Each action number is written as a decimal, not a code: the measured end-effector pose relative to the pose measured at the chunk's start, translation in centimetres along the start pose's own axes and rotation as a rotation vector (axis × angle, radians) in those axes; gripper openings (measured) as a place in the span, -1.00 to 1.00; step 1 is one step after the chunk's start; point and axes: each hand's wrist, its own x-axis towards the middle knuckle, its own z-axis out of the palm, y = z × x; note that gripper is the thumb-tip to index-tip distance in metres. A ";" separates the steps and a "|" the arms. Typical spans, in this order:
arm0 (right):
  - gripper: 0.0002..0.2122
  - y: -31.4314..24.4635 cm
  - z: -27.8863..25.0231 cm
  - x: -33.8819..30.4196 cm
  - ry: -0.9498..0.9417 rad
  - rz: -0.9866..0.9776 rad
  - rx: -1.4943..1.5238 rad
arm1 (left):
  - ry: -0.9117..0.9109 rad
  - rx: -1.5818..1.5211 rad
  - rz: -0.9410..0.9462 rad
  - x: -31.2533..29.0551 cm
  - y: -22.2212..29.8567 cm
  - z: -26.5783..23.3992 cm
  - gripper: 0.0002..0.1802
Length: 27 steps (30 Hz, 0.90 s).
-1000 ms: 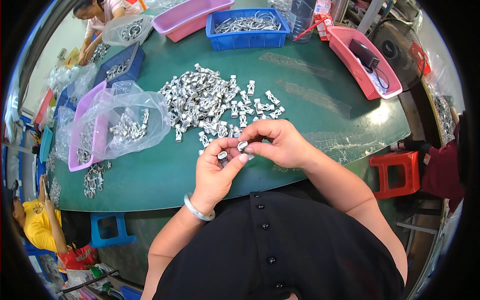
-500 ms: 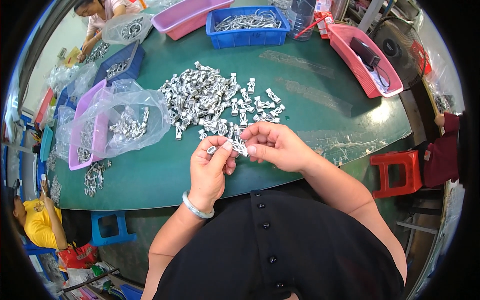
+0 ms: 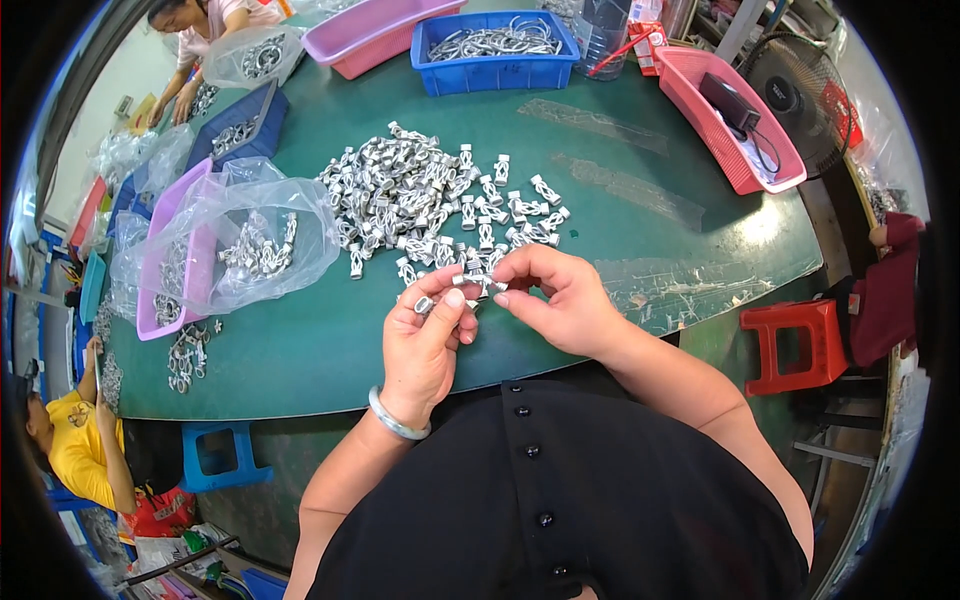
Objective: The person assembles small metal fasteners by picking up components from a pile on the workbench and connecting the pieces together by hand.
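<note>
My left hand (image 3: 418, 352) is closed on a small silver metal fitting (image 3: 424, 305), whose oval end shows between thumb and curled fingers. A second silver fitting (image 3: 474, 281) spans the gap between my two hands, lying roughly level. Thumb and bent forefinger of my right hand (image 3: 565, 300) pinch its right end, while its left end meets my left fingertips. Just beyond, a heap of similar silver fittings (image 3: 395, 190) covers the middle of the green table (image 3: 620, 225), with several strewn to its right.
Left of the heap, a clear plastic bag (image 3: 320, 235) of fittings overlaps a purple tray (image 3: 150, 270). Blue bin (image 3: 495, 78), pink tray (image 3: 370, 45) and pink basket (image 3: 690, 110) line the far side. Co-workers sit left and far left; a red stool (image 3: 795, 347) stands right.
The fitting between my hands has turned from slanting down to nearly level. My right hand has shifted slightly right. The co-workers' arms at the left and far left have moved.
</note>
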 end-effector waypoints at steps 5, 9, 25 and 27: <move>-0.81 -0.4 0.2 0.3 0.004 -0.258 -0.214 | -0.034 -0.074 0.019 0.0 -0.6 -0.5 -0.71; -0.78 -0.4 0.4 0.1 -0.016 -0.263 -0.159 | -0.043 -0.083 0.033 -0.1 -0.6 -0.5 -0.72; -0.86 -1.3 0.6 0.0 0.012 -0.185 -0.103 | -0.134 -0.209 -0.231 -0.2 -1.4 -0.6 -0.83; -0.88 -1.2 0.5 -0.1 0.005 -0.156 -0.121 | -0.137 -0.208 -0.239 -0.2 -1.4 -0.6 -0.84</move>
